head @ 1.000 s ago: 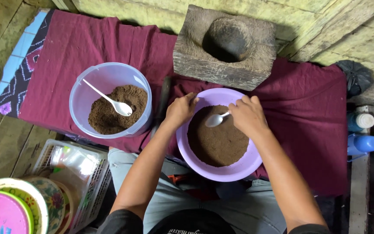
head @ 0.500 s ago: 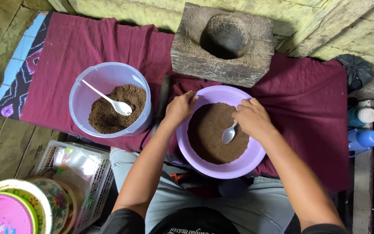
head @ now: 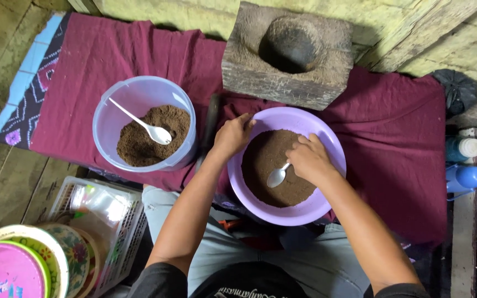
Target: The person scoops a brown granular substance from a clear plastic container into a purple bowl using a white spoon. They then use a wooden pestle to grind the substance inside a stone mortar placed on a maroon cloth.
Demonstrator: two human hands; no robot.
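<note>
Head view: our left hand grips the purple plastic basin's rim; our right hand holds a metal spoon in its brown powder, unscooped.

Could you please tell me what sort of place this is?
Probably a simple home kitchen floor: a stone mortar on a maroon cloth over wooden boards, with stacked plates nearby.

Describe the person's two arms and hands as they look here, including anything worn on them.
Both arms are bare from the wrists up to short black sleeves at the bottom edge of the picture. The left hand and the right hand are bare too: no gloves, and no rings, watch or bracelets show. The forearms are slim, without visible markings.
</note>
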